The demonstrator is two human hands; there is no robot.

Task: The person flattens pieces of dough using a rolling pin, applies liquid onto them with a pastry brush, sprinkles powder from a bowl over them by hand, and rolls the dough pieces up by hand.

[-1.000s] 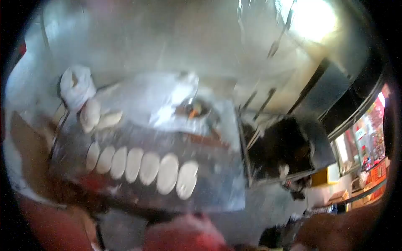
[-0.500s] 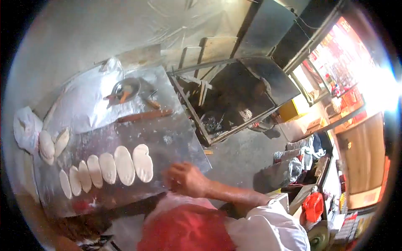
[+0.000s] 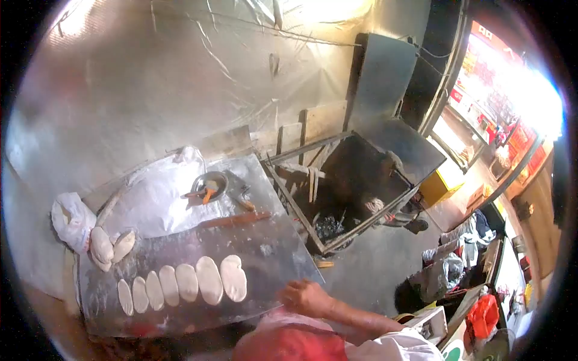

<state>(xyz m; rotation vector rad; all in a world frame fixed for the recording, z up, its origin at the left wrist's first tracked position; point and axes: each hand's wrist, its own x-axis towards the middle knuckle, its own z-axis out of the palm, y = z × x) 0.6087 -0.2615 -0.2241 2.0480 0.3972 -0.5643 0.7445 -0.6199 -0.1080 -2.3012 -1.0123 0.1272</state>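
Right hand (image 3: pixel 305 298) curled near surface (image 3: pixel 271 246) edge, grip unclear, left hand unseen; best handle dough (image 3: pixel 209 280) lightly, without overlap.

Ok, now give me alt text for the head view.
Seven dough ovals lie in a row on a gray table, with the right hand by its near right corner. Behind the row are a bowl and a white sheet.

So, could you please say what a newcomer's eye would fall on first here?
Probably the row of seven pale, flat dough ovals on the floury grey table. The bare right hand by the table's right corner, and the bright white glare at upper right, may follow.
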